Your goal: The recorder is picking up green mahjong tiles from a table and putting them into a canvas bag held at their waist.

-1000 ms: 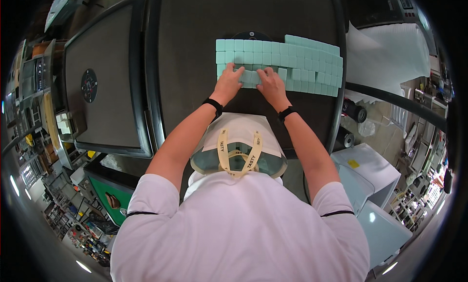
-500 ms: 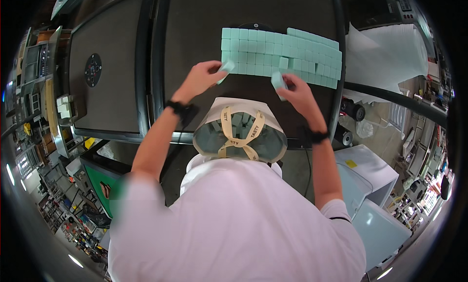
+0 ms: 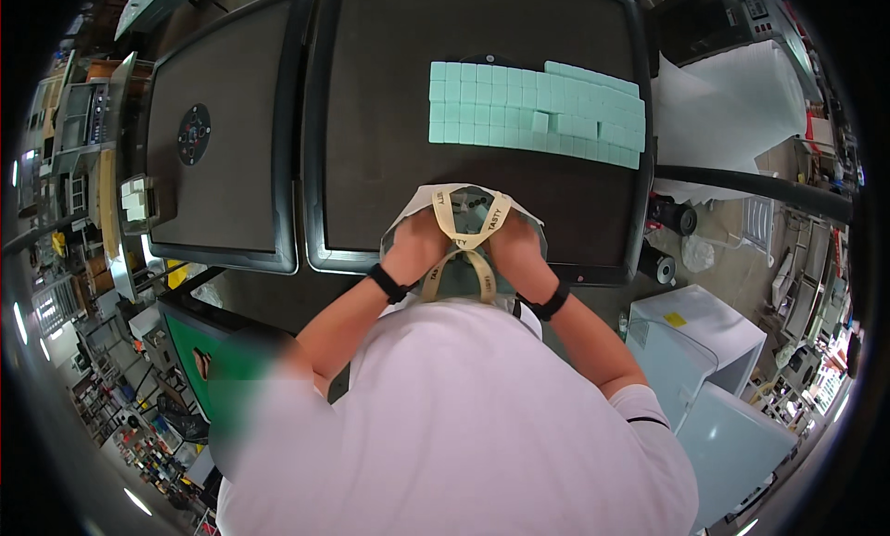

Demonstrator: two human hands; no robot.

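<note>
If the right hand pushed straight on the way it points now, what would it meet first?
Most likely the inner wall of the bag, or something lying inside it. The right hand has its fingers hidden in there, so I can't tell which comes first.

Grips (image 3: pixel 419 243) (image 3: pixel 519 250) partly hidden, apparently in bag (image 3: pixel 423 198)

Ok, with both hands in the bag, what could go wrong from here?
The straps cross the mouth of the bag between the left hand and the right hand, so they might snag a wrist. The fingers are hidden, so a slip could go unseen. One tile seems higher than its neighbours in the pale green tile block; a bump might dislodge it.
</note>
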